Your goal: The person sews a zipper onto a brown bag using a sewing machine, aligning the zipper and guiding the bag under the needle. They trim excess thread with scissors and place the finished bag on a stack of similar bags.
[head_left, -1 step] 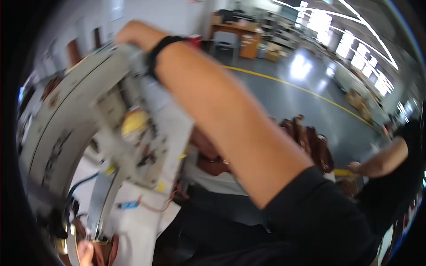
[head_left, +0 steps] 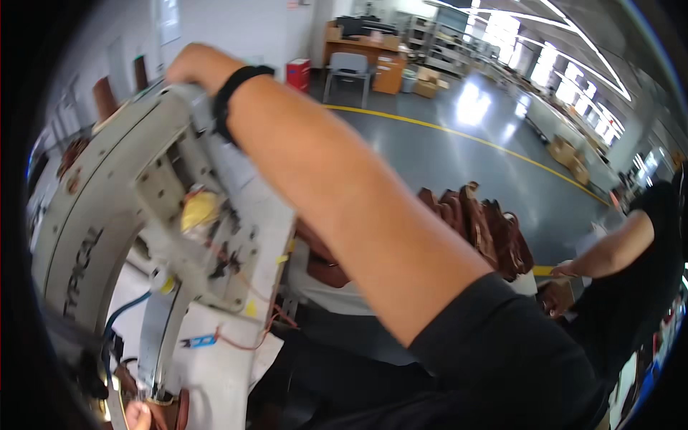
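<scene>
A large pale-grey industrial sewing machine [head_left: 107,193] stands on the left. My right arm reaches across to its far upper end, where my right hand [head_left: 195,63] is bent over the housing; the fingers are out of sight behind it. At the lower left, under the needle end, lies a brown leather piece [head_left: 163,414] with a gold-coloured zipper edge. My left hand [head_left: 139,414] pinches this leather close to the presser foot; only the finger ends show. On the white worktable [head_left: 222,387] are blue thread snips [head_left: 199,341], tied to an orange cord.
Brown leather bags [head_left: 480,226] are piled beyond my arm. A co-worker's arm [head_left: 613,247] reaches in at the right. Farther off are a grey chair [head_left: 349,66], a red box [head_left: 298,74], cardboard boxes [head_left: 426,84] and a yellow floor line [head_left: 430,125].
The whole view has shifted slightly and become sharper. Both hands keep their places, the right at the machine's upper end and the left at the leather piece.
</scene>
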`<state>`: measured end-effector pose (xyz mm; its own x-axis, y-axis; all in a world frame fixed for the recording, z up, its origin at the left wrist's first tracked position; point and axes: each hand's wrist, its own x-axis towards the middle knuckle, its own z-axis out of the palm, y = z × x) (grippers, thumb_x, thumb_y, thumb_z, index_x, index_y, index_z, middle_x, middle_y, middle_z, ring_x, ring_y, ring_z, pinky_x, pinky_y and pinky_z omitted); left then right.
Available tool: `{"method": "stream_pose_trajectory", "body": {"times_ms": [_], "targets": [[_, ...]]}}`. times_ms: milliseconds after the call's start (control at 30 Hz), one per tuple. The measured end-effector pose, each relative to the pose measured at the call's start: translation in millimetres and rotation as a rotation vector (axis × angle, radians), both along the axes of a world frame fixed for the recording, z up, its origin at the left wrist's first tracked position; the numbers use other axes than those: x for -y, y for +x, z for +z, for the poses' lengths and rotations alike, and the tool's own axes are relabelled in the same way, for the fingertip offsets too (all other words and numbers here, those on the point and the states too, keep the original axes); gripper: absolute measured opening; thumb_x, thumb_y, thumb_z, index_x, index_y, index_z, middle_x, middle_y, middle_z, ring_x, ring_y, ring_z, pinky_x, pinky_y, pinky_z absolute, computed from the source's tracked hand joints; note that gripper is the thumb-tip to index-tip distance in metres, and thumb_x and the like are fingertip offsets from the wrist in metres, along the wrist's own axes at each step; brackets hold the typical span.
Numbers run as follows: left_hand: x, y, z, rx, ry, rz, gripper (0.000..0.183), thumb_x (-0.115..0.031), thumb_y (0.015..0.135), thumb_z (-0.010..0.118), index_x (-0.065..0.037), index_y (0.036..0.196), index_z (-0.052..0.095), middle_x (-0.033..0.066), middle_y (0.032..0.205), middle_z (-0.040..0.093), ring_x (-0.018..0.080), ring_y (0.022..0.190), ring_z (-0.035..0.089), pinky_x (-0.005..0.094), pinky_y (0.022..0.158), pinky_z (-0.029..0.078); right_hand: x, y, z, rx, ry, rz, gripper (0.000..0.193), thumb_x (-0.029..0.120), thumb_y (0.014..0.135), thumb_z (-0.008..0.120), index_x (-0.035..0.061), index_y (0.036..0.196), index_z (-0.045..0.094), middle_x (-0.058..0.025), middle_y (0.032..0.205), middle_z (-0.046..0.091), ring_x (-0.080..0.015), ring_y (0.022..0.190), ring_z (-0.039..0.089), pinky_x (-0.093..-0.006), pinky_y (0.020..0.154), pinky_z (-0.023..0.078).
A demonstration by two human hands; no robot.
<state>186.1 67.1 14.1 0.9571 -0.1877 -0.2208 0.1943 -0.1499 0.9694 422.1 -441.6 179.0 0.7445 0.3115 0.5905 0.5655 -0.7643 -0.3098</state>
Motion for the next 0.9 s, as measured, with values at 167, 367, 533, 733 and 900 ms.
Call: {"method": "stream_pose_trajectory", "body": {"times_ms": [167,367,533,733,900], "targets": [[-17.4,-1.3,-24.9,-0.020,-0.031,0.079,0.016,-0.014,0.101,0.063,-0.005,0.113,0.063,0.0026,0.101,0.069,0.0142,0.097,0.065,0.0307,0.096,0.051,9.4,7.7,14.9,-0.079,-0.233,-0.239,0.033,0.034,0.093,0.068,0.0067,0.108,0.077,-0.0081,0.102,0.076,-0.0208,0.092,0.068,-0.0357,0.084,0.053],[-16.9,-3.5,-5.8,-0.021,0.008,0.010,0.012,-0.016,0.101,0.065,-0.006,0.107,0.067,-0.0033,0.099,0.065,0.0087,0.095,0.060,0.0243,0.088,0.048,55.8,36.7,41.3,-0.277,-0.339,-0.312,0.029,0.028,0.090,0.074,0.0041,0.105,0.080,-0.0081,0.097,0.079,-0.0195,0.086,0.070,-0.0360,0.079,0.055],[-10.3,-30.0,26.1,-0.039,-0.018,0.001,0.011,-0.018,0.099,0.068,-0.009,0.094,0.069,-0.0065,0.086,0.063,0.0050,0.081,0.053,0.0226,0.075,0.040,28.6,14.7,46.9,-0.287,-0.248,-0.357,0.030,0.030,0.090,0.073,0.0041,0.105,0.079,-0.0082,0.097,0.078,-0.0197,0.088,0.070,-0.0360,0.080,0.054],[-0.9,-38.3,17.5,-0.037,0.003,0.183,0.008,-0.014,0.098,0.068,-0.006,0.096,0.069,-0.0046,0.090,0.066,0.0059,0.087,0.058,0.0240,0.083,0.045,23.6,8.3,51.0,-0.258,-0.226,-0.394,0.032,0.032,0.091,0.073,0.0041,0.105,0.079,-0.0083,0.098,0.078,-0.0198,0.089,0.069,-0.0359,0.082,0.054],[-3.3,-27.8,8.5,-0.032,-0.005,0.126,0.008,-0.013,0.097,0.068,-0.005,0.096,0.070,-0.0031,0.090,0.068,0.0065,0.088,0.059,0.0244,0.084,0.046,24.4,-11.2,69.5,-0.217,-0.231,-0.437,0.033,0.033,0.091,0.072,0.0040,0.105,0.079,-0.0083,0.099,0.078,-0.0200,0.090,0.069,-0.0358,0.084,0.053]]}}
